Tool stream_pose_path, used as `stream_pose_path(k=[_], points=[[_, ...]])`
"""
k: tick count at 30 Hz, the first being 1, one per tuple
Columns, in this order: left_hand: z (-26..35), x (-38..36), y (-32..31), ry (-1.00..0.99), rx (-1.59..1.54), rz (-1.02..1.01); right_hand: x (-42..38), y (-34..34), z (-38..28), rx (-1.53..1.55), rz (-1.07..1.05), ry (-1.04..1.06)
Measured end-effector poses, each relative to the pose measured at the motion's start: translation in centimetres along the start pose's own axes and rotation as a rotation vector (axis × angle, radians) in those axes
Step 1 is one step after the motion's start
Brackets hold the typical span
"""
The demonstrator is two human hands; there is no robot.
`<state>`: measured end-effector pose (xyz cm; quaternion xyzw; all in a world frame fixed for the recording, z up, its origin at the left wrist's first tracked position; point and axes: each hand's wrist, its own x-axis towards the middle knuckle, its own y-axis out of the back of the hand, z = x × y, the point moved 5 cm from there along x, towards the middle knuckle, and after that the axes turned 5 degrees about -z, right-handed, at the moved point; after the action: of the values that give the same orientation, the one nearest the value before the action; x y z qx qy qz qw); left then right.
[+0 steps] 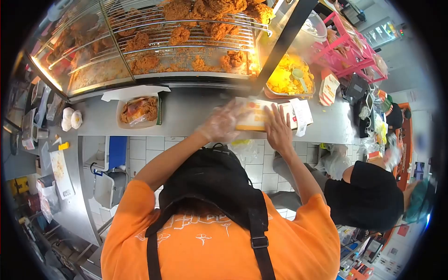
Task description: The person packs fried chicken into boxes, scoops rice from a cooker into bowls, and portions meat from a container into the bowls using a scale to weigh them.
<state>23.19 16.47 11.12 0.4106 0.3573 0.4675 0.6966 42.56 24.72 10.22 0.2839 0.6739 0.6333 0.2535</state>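
Observation:
A closed white-and-yellow cardboard food box (252, 115) lies on the steel counter in front of me. My left hand (223, 122), in a clear plastic glove, is at its left end with the fingers stretched out and slightly blurred. Flat on the right part of the box rests my right hand (279, 125), fingers spread. Just beyond it is a second box (290, 115) with a white paper receipt (301, 116) on it. To the left stands an open carton (122, 122) containing fried chicken (140, 110) and a clear plastic packet.
A lit display case (177, 79) with fried chicken on wire racks borders the counter's back. Right of it sits a tray of yellow chips (289, 77) with a scoop. A pink basket (345, 51) stands farther right. A person in black (368, 196) works close on my right.

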Motion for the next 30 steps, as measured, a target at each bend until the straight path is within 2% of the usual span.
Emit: stream_pose_path(k=[2,4,6,8,9,11,12,14,15,16,17,18,20,22,23,24,25,26,27,28,29,30], points=[[-2.4,-4.0,-0.4,-0.040,-0.225,0.255,-0.3,0.0,2.0,0.087,-0.001,-0.051],[-3.8,-8.2,2.6,0.131,-0.327,0.239,-0.7,0.2,4.2,0.122,-0.079,-0.189],[-6.6,-12.3,1.2,0.254,-0.434,0.384,-1.6,-0.5,6.9,0.145,-0.069,-0.209],[-7.8,-15.8,1.1,0.409,-0.438,0.413,-2.0,-0.3,9.3,0.157,-0.025,-0.193],[-8.2,-17.3,0.7,0.401,-0.436,0.420,-2.3,-0.3,10.8,0.185,-0.015,-0.201],[-9.7,-20.4,-0.8,0.576,-0.536,0.556,-2.7,-0.2,13.8,0.177,0.009,-0.187],[-9.7,-20.7,-1.0,0.592,-0.534,0.564,-2.9,-0.1,15.4,0.177,0.025,-0.170],[-10.7,-23.9,-1.1,0.788,-0.562,0.589,-3.5,-0.3,19.1,0.269,0.030,-0.101],[-11.0,-25.5,-0.9,0.810,-0.394,0.665,-3.2,-0.8,20.5,0.336,0.050,-0.046],[-11.1,-27.6,0.1,0.895,-0.353,0.701,-2.9,-0.7,21.2,0.208,0.072,-0.168],[-11.7,-28.9,1.0,0.962,-0.354,0.766,-2.1,2.9,17.9,0.163,0.258,-0.108],[-12.6,-30.0,1.9,1.017,-0.363,0.838,-1.6,4.9,15.3,0.259,0.426,-0.016],[-15.3,-32.9,2.1,1.118,-0.252,0.917,-1.9,5.7,10.0,0.334,0.722,-0.118],[-17.9,-34.9,3.3,1.178,-0.163,0.936,0.5,3.4,2.9,0.759,0.574,-0.149],[-19.3,-34.6,4.5,1.112,-0.210,0.944,2.4,3.8,-3.1,0.824,0.513,-0.030],[-20.4,-33.9,5.4,1.032,-0.258,0.953,4.6,3.0,-8.5,1.011,0.337,0.064],[-21.5,-33.0,5.6,1.010,-0.255,0.958,6.5,2.8,-14.2,0.963,0.111,0.058],[-23.4,-31.8,4.8,1.085,-0.317,0.889,8.2,1.1,-18.8,0.930,0.064,0.191],[-25.5,-30.6,3.7,1.156,-0.382,0.819,9.6,-1.6,-22.0,1.056,-0.105,0.193],[-25.9,-29.1,2.8,0.986,0.109,0.812,10.4,-3.1,-24.7,0.995,-0.133,0.171],[-24.8,-27.6,2.8,0.761,0.263,0.743,11.5,-4.4,-27.1,0.938,-0.155,0.141],[-23.6,-26.3,2.5,0.533,0.414,0.677,12.1,-5.7,-28.8,0.897,-0.060,0.150]])
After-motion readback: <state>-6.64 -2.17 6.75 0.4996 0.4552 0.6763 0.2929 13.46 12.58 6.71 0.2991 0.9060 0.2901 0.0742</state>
